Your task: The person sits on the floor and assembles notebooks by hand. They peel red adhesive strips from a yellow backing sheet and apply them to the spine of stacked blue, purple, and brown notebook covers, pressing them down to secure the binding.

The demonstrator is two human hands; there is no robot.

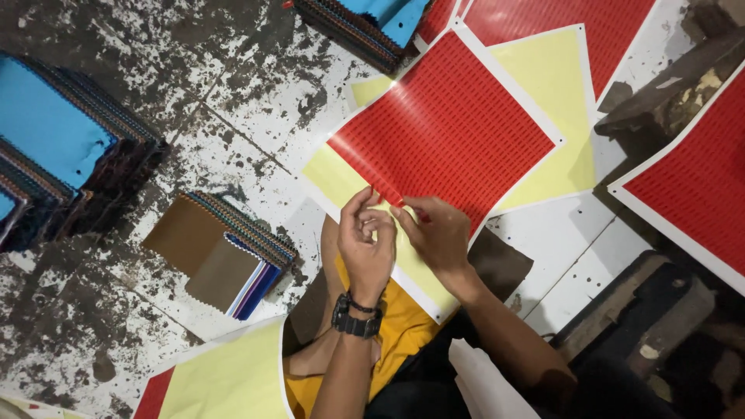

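Strip (386, 192) of red labels pinched betw fingertips of left hand (366, 247) & right hand (441, 237), both closed on it, peeling off red sticker sheet (446, 128) just above hands. Risk: thin strip may tear or curl & stick to itself if pulled unevenly.

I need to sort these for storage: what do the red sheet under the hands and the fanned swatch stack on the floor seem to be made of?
Red sheet: probably glossy sticker paper or vinyl on pale yellow backing; it shines, and both hands pinch its peeling edge. Swatch stack: likely matte fabric or leatherette; zigzag-cut edges, no glare.
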